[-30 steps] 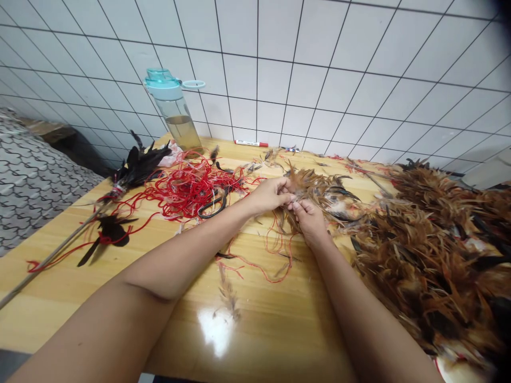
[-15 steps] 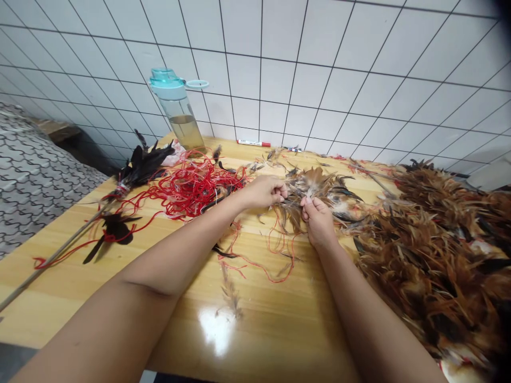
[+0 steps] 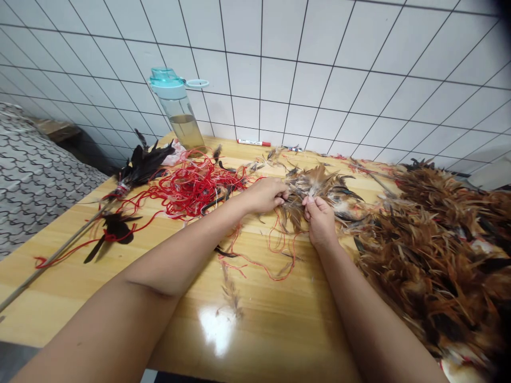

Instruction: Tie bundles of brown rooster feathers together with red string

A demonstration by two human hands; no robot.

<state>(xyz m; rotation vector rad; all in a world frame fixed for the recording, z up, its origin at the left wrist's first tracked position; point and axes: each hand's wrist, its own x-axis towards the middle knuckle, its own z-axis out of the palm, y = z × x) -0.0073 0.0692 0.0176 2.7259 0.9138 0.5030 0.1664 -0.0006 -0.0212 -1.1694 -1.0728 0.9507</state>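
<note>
Brown and black feathers [image 3: 319, 181] lie in a loose bunch on the wooden table [image 3: 271, 319], with both hands at their near edge. My right hand [image 3: 321, 218] is closed, thumb and fingers pinched on the pale quill ends of feathers. Just to its left, my left hand [image 3: 267, 196] has its fingers curled in; what they hold, if anything, is hidden. A thin red string [image 3: 275, 277] loops across the table below the hands. To the left lies a tangled heap of red string [image 3: 191, 186], close to my left forearm.
A large pile of brown feathers [image 3: 439, 255] covers the right side. At left a stick [image 3: 67, 247] bears black feathers [image 3: 143, 162]. A water bottle [image 3: 181, 117] with a turquoise lid and a red-capped marker [image 3: 253, 142] stand or lie near the tiled wall [image 3: 279, 74].
My left hand has turned slightly, its fingers curling lower. My right hand has shifted a little to the right. The other things look unmoved.
</note>
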